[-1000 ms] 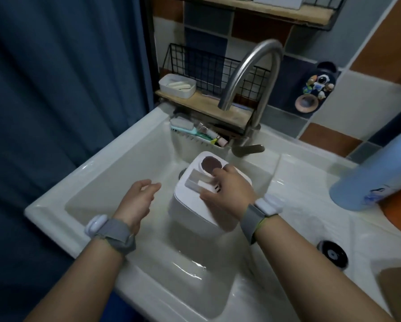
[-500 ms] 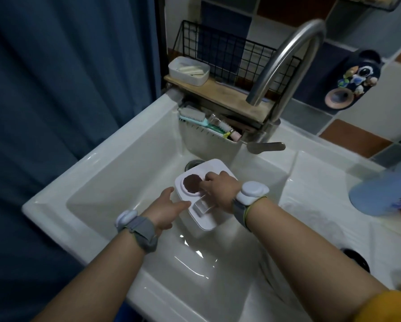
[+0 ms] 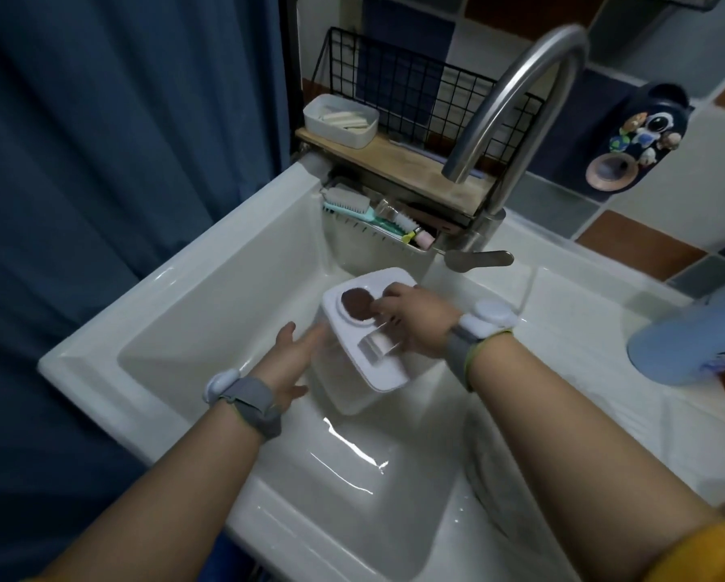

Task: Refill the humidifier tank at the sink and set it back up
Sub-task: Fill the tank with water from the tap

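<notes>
In the sink [image 3: 209, 262], my right hand [image 3: 419, 325] holds the tilted humidifier tank [image 3: 377, 367] by its handle, my left hand [image 3: 295, 354] spread wide against its side; wet plastic could slip, I judge.

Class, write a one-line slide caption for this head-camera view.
Both hands, left and right, steady a white tank in the sink near the tap.

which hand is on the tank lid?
The right hand: it rests on top of the humidifier tank, beside the brown cap. The left hand is against the tank's side, lower down.
</notes>
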### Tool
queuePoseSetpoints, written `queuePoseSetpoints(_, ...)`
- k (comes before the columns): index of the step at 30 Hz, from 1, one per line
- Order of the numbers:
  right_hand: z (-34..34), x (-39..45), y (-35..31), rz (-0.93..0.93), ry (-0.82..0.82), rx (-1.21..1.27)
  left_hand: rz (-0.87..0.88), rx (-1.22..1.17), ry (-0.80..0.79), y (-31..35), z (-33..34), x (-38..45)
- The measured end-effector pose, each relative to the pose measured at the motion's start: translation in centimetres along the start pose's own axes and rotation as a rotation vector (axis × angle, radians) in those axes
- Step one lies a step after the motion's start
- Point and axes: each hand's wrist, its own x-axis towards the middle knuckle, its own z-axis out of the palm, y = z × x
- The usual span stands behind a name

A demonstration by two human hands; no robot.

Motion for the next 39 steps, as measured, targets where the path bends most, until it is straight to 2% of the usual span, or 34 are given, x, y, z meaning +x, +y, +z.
queuePoseSetpoints(3,-2.1,-2.6,2.4,0.049,0.068,0.277,-0.104,-0.177,0.080,0.0,-0.6,0.7)
queuePoseSetpoints(6,-3.5,-5.5,4.6,0.130,0.098,0.574,-0.175,-0.131,0.112,-0.5,-1.2,1.1)
queuePoseSetpoints(10,-2.8,-7.9,6.0,0.171,0.093,1.082,-0.174,-0.216,-0.170,-0.3,-0.3,0.3)
queuePoseSetpoints(12,-2.2,-8.4,6.1,0.172,0.090,1.171,-0.150,-0.309,-0.206,0.2,0.2,-0.3)
queuePoseSetpoints(15,-1.4,-8.7,6.0,0.186,0.104,1.224,-0.078,-0.360,-0.124,0.7,0.5,-1.0)
queuePoseSetpoints(19,-0.4,-8.5,5.8,0.249,0.126,1.147,0.102,-0.283,-0.011,1.4,0.1,-1.0)
queuePoseSetpoints(23,-0.1,-8.1,4.7,0.306,0.134,1.016,0.126,-0.200,-0.027,1.5,0.5,-1.2)
queuePoseSetpoints(26,-0.4,-7.1,3.5,0.298,0.143,0.779,0.042,-0.266,-0.091,1.1,0.8,-1.0)
queuePoseSetpoints(32,-0.9,-3.8,0.6,0.004,0.085,0.209,-0.367,-0.436,-0.058,-0.4,0.5,0.7)
queuePoseSetpoints(35,-0.1,-2.6,-0.6,-0.071,0.034,-0.018,-0.387,-0.412,0.046,-1.3,0.5,2.6)
queuePoseSetpoints(39,0.5,-1.8,-1.2,-0.091,-0.023,-0.086,-0.442,-0.278,0.103,-1.0,0.9,3.5)
